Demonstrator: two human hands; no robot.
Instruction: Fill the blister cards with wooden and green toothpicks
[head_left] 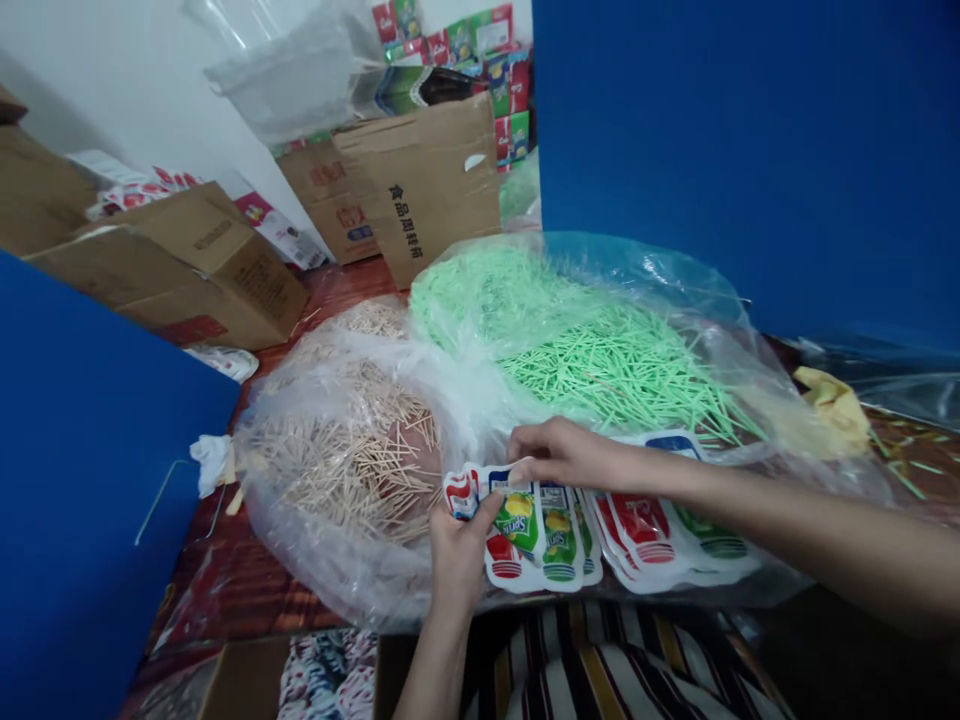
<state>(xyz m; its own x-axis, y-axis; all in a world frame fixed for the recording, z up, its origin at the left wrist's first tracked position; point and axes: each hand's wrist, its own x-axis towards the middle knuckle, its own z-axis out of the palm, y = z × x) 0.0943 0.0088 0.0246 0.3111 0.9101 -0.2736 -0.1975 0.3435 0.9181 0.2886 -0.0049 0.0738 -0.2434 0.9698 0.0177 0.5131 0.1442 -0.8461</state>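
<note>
My left hand (pixel 459 545) is closed around the left edge of a small white-edged pouch (pixel 517 520) printed with a green Sprite bottle. Its thumb lies on the front of the pouch. At the top edge of the same pouch, the fingers of my right hand (pixel 555 450) are pinched together. More bottle-printed pouches (pixel 561 545) lie beneath and beside it. Under my right forearm rests a stack of red and green pouches (pixel 645 530). Just beyond my hands are thin bright green sticks (pixel 607 365) and thin tan sticks (pixel 352 450) in clear plastic bags.
Cardboard boxes (pixel 427 180) stand at the back, with red and green packs (pixel 510 85) piled behind. Blue panels (pixel 750 150) flank the wood-patterned table (pixel 225 580). A yellow cloth-like piece (pixel 832 405) lies at right. Below the table edge, a box holds printed packets (pixel 330 675).
</note>
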